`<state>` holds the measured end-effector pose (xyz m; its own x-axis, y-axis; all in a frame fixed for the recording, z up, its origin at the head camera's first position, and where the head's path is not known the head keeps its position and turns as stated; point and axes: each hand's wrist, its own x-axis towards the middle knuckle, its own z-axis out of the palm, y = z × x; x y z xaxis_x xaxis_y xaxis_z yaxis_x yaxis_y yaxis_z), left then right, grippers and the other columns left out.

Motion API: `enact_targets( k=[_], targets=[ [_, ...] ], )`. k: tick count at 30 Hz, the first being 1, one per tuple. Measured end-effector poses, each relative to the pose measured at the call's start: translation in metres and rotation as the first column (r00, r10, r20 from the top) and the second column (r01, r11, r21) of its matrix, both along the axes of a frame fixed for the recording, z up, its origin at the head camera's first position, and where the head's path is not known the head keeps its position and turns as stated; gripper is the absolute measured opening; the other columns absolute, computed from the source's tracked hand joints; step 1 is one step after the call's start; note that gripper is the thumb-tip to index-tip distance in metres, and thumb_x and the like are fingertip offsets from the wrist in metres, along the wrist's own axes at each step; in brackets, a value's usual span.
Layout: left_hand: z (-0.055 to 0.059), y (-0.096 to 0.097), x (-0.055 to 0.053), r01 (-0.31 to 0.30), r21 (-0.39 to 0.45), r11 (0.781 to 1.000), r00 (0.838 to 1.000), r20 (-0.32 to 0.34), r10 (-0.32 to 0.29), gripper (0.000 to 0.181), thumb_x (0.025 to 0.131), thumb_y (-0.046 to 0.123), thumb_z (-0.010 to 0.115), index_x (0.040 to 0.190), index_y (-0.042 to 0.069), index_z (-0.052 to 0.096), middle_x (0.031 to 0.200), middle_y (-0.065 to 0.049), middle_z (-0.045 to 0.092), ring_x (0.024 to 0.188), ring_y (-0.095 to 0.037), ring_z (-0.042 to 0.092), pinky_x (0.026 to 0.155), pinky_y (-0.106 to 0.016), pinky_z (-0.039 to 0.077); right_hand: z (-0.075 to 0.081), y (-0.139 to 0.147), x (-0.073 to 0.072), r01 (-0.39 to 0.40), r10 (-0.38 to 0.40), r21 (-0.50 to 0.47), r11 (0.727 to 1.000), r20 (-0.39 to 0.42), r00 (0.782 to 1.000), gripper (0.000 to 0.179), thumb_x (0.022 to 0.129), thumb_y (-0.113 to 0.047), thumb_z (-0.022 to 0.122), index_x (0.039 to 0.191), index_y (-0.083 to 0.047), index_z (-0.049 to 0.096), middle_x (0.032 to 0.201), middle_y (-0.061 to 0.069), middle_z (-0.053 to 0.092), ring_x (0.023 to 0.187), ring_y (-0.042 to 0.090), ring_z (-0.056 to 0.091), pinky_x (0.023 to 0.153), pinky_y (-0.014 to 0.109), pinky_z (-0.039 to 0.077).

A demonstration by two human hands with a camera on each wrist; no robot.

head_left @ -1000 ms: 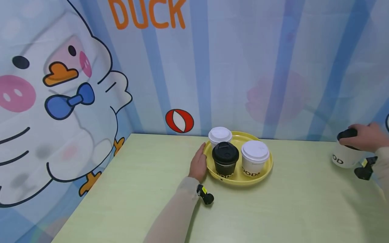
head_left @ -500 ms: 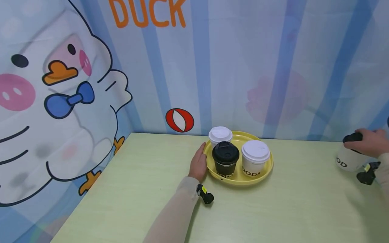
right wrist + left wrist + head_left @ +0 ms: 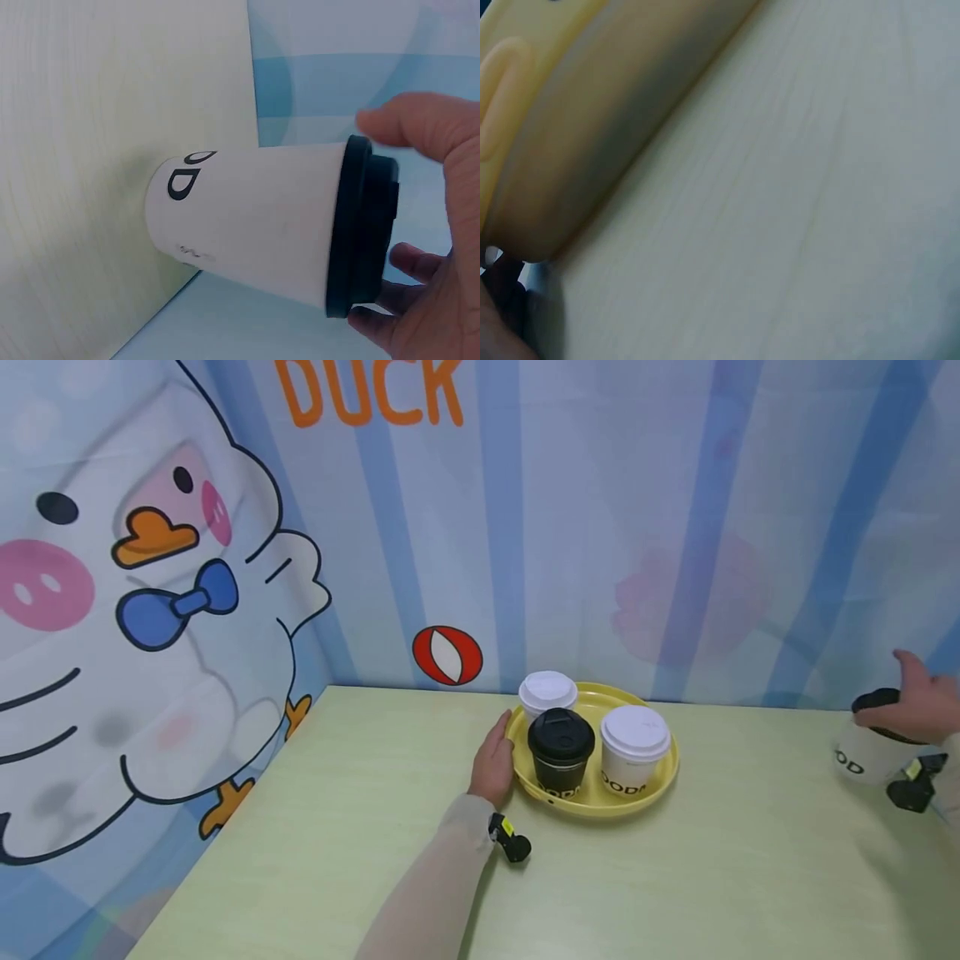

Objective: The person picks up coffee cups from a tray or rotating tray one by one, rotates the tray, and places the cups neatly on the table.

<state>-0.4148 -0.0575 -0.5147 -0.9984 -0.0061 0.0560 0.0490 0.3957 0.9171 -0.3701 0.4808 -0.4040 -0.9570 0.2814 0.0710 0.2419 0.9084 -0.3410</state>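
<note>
In the head view, my left hand (image 3: 492,764) rests against the left rim of a round yellow tray (image 3: 663,787), its fingers extended along the edge. Its thumb is hidden. On the tray stand a black paper coffee cup (image 3: 559,770) with a black lid and two white ones, a front cup (image 3: 624,768) and a rear cup (image 3: 547,692). At the far right, my right hand (image 3: 918,706) is beside the black lid (image 3: 360,225) of an upright white coffee cup (image 3: 255,217). In the right wrist view, the thumb stands off the lid, with the other fingertips close to its far side.
The pale wooden table (image 3: 337,860) ends at a printed blue curtain (image 3: 585,527) behind the tray and the right-hand cup. A cartoon bird (image 3: 187,693) is printed on the left part. A small camera (image 3: 512,839) sits on the left wrist.
My right hand and its cup shifted slightly right and toward me; then the thumb lifted off the lid and the fingers spread. The left hand, tray and its cups stay in place.
</note>
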Motion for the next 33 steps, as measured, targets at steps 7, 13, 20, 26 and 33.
enact_targets(
  k=[7,13,20,26,33],
  targets=[
    [0.001,-0.001,-0.003,-0.007,-0.002,1.0,1.0,0.011,0.007,0.059,0.101,0.022,0.028,0.159,0.024,0.035,0.162,0.006,0.036,0.15,-0.02,0.029,0.122,-0.043,0.024,0.019,-0.018,-0.011,-0.07,0.068,-0.007,0.997,-0.202,0.977,0.099,0.096,-0.032,0.061,0.158,0.005,-0.007,0.156,0.041,0.007,0.135,0.066,0.017,0.101,0.079,0.026],
    [0.001,-0.003,-0.004,-0.002,0.012,1.0,1.0,-0.008,0.002,0.058,0.101,0.022,0.028,0.159,0.023,0.035,0.162,0.005,0.036,0.15,-0.02,0.029,0.122,-0.044,0.024,0.022,-0.058,-0.019,-0.201,0.15,-0.174,0.964,-0.265,0.952,0.092,0.102,-0.042,0.05,0.16,-0.001,-0.008,0.146,0.046,0.024,0.125,0.063,0.034,0.09,0.076,0.037],
    [-0.004,-0.003,-0.002,0.009,0.024,1.0,1.0,0.004,-0.009,0.059,0.101,0.023,0.029,0.159,0.024,0.035,0.162,0.006,0.035,0.15,-0.019,0.028,0.123,-0.043,0.023,-0.013,-0.106,-0.024,-0.285,0.223,-0.434,0.854,-0.189,0.956,0.097,0.101,-0.055,0.045,0.16,-0.006,-0.013,0.149,0.04,0.029,0.128,0.059,0.041,0.093,0.069,0.043],
    [-0.005,-0.002,-0.001,0.026,0.016,1.0,1.0,-0.011,-0.025,0.059,0.101,0.023,0.028,0.159,0.022,0.034,0.162,0.005,0.035,0.15,-0.019,0.029,0.123,-0.043,0.023,-0.054,-0.142,-0.022,-0.249,0.189,-0.588,0.77,-0.162,0.968,0.093,0.104,-0.047,0.047,0.159,-0.005,-0.016,0.148,0.041,0.031,0.115,0.052,0.057,0.09,0.058,0.054],
    [-0.003,-0.001,0.0,0.025,0.023,0.999,0.999,-0.036,-0.024,0.058,0.101,0.021,0.029,0.159,0.021,0.035,0.162,0.003,0.036,0.15,-0.021,0.03,0.122,-0.043,0.024,-0.088,-0.169,-0.018,-0.141,0.147,-0.785,0.603,-0.065,0.987,0.087,0.106,-0.033,0.047,0.159,-0.005,-0.017,0.149,0.038,0.033,0.093,0.015,0.07,0.08,0.032,0.06]
  ],
)
